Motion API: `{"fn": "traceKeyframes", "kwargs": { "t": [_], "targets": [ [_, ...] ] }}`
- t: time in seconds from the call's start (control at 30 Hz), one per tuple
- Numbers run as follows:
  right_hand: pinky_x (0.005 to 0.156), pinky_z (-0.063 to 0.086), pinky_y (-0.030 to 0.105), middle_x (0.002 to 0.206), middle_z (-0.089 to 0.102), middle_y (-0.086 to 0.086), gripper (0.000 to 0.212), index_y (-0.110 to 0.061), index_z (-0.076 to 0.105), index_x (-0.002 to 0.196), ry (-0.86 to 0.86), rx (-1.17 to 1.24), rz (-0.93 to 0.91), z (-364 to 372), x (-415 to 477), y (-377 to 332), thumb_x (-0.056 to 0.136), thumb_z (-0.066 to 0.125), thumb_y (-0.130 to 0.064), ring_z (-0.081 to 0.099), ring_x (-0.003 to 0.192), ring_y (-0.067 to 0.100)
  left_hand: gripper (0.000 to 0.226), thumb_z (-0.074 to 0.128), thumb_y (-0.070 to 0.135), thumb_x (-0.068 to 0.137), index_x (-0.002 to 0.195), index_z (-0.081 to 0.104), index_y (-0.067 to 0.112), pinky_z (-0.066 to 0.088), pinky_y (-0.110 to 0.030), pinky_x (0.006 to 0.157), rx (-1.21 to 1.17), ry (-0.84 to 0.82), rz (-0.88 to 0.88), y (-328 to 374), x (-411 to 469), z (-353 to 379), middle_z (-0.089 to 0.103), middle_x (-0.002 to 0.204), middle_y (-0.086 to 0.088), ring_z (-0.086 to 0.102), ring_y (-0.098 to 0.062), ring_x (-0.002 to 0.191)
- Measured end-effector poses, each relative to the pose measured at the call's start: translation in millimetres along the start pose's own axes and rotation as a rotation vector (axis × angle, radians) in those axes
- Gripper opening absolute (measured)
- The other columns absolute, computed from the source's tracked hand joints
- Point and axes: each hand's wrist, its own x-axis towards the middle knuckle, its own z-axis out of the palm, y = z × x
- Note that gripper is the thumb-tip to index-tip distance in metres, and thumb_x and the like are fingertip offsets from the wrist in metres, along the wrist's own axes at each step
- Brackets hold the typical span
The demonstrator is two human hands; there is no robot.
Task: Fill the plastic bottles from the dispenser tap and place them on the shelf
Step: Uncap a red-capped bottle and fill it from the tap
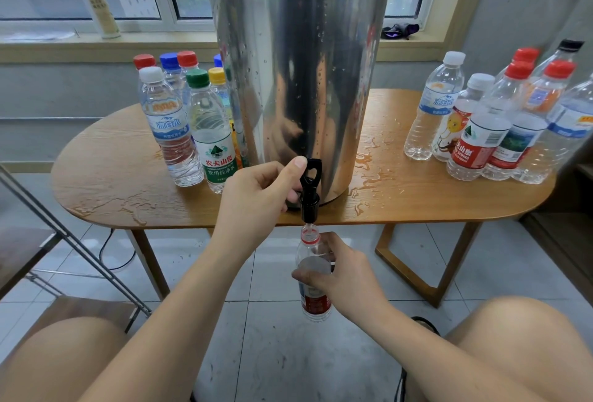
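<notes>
A tall steel dispenser (298,74) stands on the wooden table (109,174), its black tap (310,190) hanging over the front edge. My left hand (256,196) grips the tap, thumb on the lever. Below it my right hand (340,273) holds an uncapped clear bottle with a red label (313,302) upright, its mouth right under the spout. Water runs into the neck. Capped bottles holding water (192,119) stand left of the dispenser. More capped bottles (491,125) cluster on the right; they look mostly empty.
Puddles of water lie on the table around the dispenser. A metal-framed rack with wooden boards (48,257) stands at the left, below table height. My knees frame the bottom of the view over a tiled floor. A white bottle (99,7) stands on the windowsill.
</notes>
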Motion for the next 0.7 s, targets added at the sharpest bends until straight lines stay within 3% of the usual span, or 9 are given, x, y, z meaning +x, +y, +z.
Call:
{"fn": "traceKeyframes", "kwargs": {
  "t": [0.7],
  "targets": [
    [0.098,0.061,0.042,0.125,0.065,-0.021,0.077,-0.043,0.051,0.138,-0.007,-0.007,-0.009,2.9,2.6,4.0,0.074,0.089,-0.065,0.063,0.117,0.010,0.049,0.064,0.056,0.105,0.074,0.076,0.020,0.052,-0.030,0.073,0.014,-0.010,0.007,1.3,-1.2,-1.2,0.075,0.073,-0.003,0.065,-0.012,0.066]
  ]
}}
